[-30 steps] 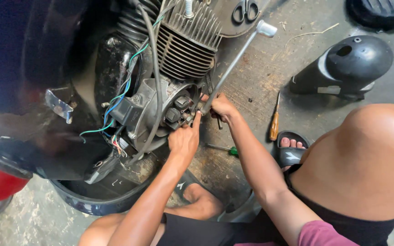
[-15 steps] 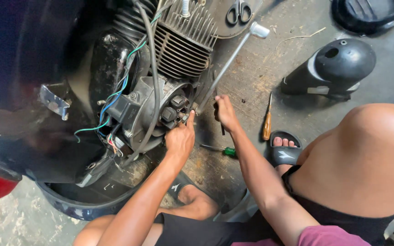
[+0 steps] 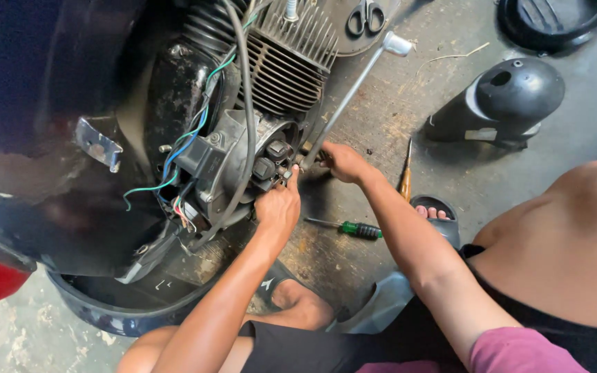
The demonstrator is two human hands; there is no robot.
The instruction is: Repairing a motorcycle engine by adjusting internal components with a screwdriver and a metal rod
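Observation:
My left hand point(image 3: 278, 206) reaches up to the scooter engine point(image 3: 233, 155), its fingertips pinched on a small fitting point(image 3: 286, 174) beside two black caps. My right hand point(image 3: 341, 161) is closed around the lower end of a long metal socket wrench point(image 3: 354, 90). The wrench slants up to the right, and its tip meets the engine next to my left fingers. The finned cylinder point(image 3: 291, 59) sits just above both hands. Blue, green and white wires point(image 3: 174, 155) hang on the engine's left side.
A green-handled screwdriver point(image 3: 354, 228) and a wooden-handled one point(image 3: 405, 181) lie on the concrete floor by my sandalled foot point(image 3: 437, 211). Scissors point(image 3: 365, 15) rest on a round metal cover. A black plastic housing point(image 3: 509, 97) and a black ring cover point(image 3: 554, 24) lie at the right. The dark blue body panel point(image 3: 43, 83) fills the left.
Both hands stay at the same spot on the engine, with only slight finger shifts. The view has drifted a little.

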